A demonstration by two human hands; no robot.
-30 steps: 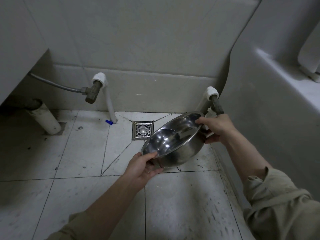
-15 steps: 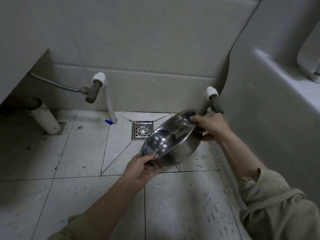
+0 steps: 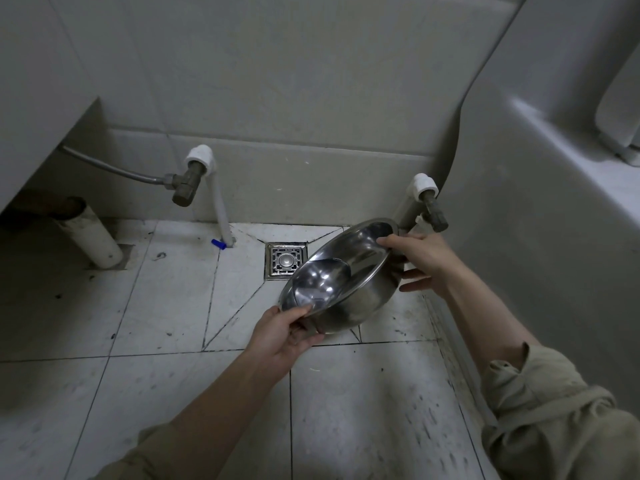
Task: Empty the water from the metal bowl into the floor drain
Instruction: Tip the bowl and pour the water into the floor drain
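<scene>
Head view: round stainless-steel bowl [image 3: 337, 276] tipped further toward the drain than a second ago; no pour observed yet.

Head view: The left hand [image 3: 284, 332] is closed on the bowl's near, low rim, thumb over the lip; the right hand [image 3: 420, 259] grips the far, raised rim, fingers [image 3: 414, 284] spread beneath. Over the past second the bowl has shifted slightly left and steepened, its low edge now overlapping the right side of the square metal floor drain [image 3: 284, 260] set in the white tiled floor [image 3: 166, 306]. A shallow pool of water appears gathered in the bowl's lower part; no stream is visible leaving it. Judgement: pouring is about to begin, with emptying still outstanding. The rim sits slightly right of the grate's centre, so some splash onto tile is possible.
</scene>
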